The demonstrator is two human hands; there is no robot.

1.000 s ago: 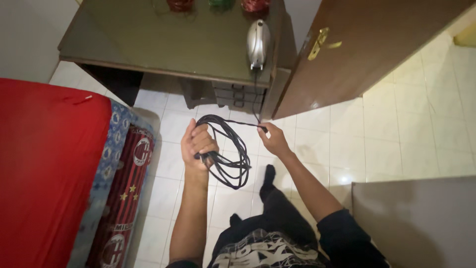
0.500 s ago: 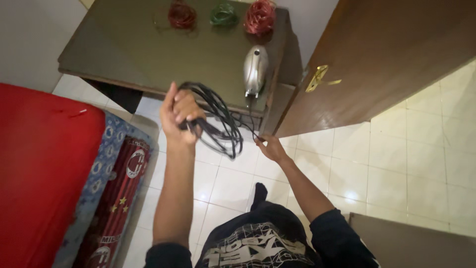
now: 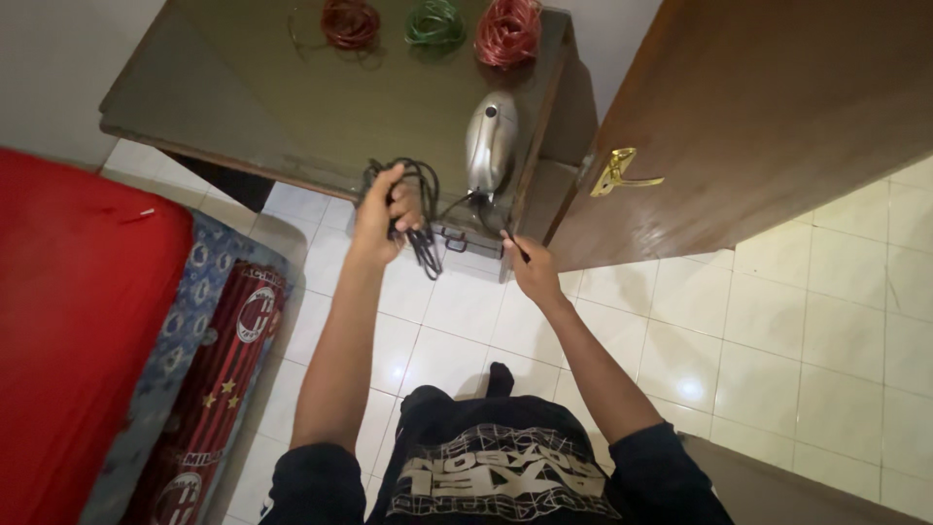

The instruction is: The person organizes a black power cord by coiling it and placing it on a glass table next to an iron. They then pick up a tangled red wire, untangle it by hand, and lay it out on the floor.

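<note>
Bed: at the far left we see a red bed (image 3: pixel 68 321), with a patterned red, black and blue cover (image 3: pixel 219 379) hanging down its side to the floor.
Desk: we look down on a dark desk (image 3: pixel 243 87) at the top; its near edge runs from upper left to the right corner.
Wire coils: along the desk's far edge lie three small wire coils (image 3: pixel 432 24), one red, one green, one pinkish red, just beside one another.
Left hand: our left hand (image 3: pixel 384 216) is clenched around the cable coil, raised at the desk's near edge.
Cable coil: the black cable coil (image 3: pixel 420 219) hangs from our left fist, its loops drooping over the desk's near edge, just left of the iron.
Iron: a silver iron (image 3: pixel 489 141) lies flat near the desk's right edge, its rear end pointing towards us; the cable runs from that end.
Right hand: our right hand (image 3: pixel 532 272) pinches a short stretch of the same cable between fingers and thumb, below the desk's near right corner, near the coil but apart from it.
Door: a brown wooden door (image 3: pixel 768 117) with a brass handle (image 3: pixel 620 173) stands right of the desk.
Floor: white floor tiles (image 3: pixel 777 331) lie beneath our arms.
</note>
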